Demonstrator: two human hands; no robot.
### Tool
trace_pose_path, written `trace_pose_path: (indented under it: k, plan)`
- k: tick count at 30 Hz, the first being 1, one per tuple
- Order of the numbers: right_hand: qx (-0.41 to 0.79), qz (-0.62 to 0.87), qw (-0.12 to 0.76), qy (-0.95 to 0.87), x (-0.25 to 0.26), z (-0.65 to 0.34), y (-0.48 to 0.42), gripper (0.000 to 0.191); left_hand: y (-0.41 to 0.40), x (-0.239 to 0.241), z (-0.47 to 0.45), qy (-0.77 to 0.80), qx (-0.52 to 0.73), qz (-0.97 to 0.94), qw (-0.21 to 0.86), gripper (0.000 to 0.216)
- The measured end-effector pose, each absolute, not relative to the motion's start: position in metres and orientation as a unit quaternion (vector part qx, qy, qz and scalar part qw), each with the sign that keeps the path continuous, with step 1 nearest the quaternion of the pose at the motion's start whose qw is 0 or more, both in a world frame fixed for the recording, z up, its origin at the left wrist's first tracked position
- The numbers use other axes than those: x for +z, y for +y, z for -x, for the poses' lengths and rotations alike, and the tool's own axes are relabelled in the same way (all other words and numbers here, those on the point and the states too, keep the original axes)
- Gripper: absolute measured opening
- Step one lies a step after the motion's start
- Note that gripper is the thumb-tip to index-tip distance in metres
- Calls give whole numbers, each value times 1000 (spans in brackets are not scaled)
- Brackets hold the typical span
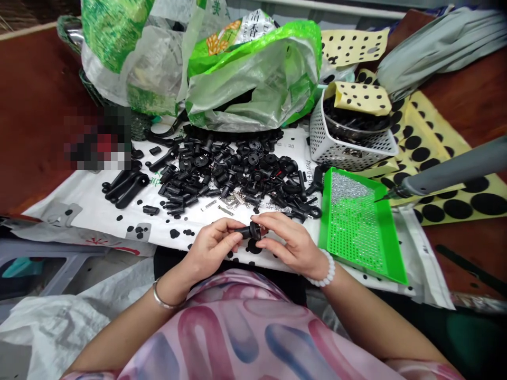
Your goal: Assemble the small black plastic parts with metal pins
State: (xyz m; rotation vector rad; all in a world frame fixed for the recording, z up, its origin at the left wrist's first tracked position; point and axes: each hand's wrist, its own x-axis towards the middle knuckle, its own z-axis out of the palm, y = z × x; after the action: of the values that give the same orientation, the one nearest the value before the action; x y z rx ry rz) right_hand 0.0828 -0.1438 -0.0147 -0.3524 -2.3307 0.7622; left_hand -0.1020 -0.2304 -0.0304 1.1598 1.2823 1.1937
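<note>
Between my hands is a black plastic part point(246, 231) with a narrow stem and a wider round end. My left hand point(214, 245) pinches the stem between thumb and fingers. At the wider end, the fingertips and thumb of my right hand point(291, 244) close around the rim. Just beyond my hands lies a heap of loose black plastic parts point(222, 171) on a white printed sheet point(95, 203). Several small metal strips point(233, 201) lie at the near edge of that heap.
To the right is a green perforated tray point(396, 253) with tiny silvery pieces point(350, 189). A grey electric screwdriver point(455, 166) points over it. Behind stand a white basket point(348, 158) of black parts and green-and-white bags point(253, 79). Yellow sheets with black dots point(447, 137) lie at right.
</note>
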Motion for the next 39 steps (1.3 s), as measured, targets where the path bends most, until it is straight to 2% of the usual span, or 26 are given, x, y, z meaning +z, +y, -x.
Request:
trace_pose_path:
  k: [5, 9, 20, 24, 27, 29, 33, 36, 39]
  plan:
    - [204, 98, 299, -927, -9, -83, -139, 33, -232, -26, 102, 493, 494, -435, 569, 26]
    - [157, 82, 314, -933, -11, -80, -145, 34, -234, -25, 105, 472, 490, -393, 619, 27]
    - [163, 37, 301, -939, -8, -74, -147, 32, -236, -21, 112, 374, 440, -271, 770, 27]
    - [213, 108, 289, -927, -13, -71, -149, 33, -238, -22, 107, 423, 478, -317, 702, 24]
    - [269, 203, 233, -912, -12, -71, -149, 38, -236, -23, 103, 473, 487, -354, 643, 27]
    - [238, 221, 228, -918, -10, -72, -149, 44, -234, -23, 103, 477, 486, -366, 634, 28]
    - [182, 150, 240, -942, -9, -75, -149, 55, -233, -28, 104, 463, 476, -380, 644, 26]
    - [329, 228, 163, -902, -13, -72, -150, 45, -236, -34, 101, 516, 469, -451, 557, 20]
    - [503, 337, 40, -795, -13, -70, -150, 62, -238, -42, 97, 551, 459, -577, 390, 16]
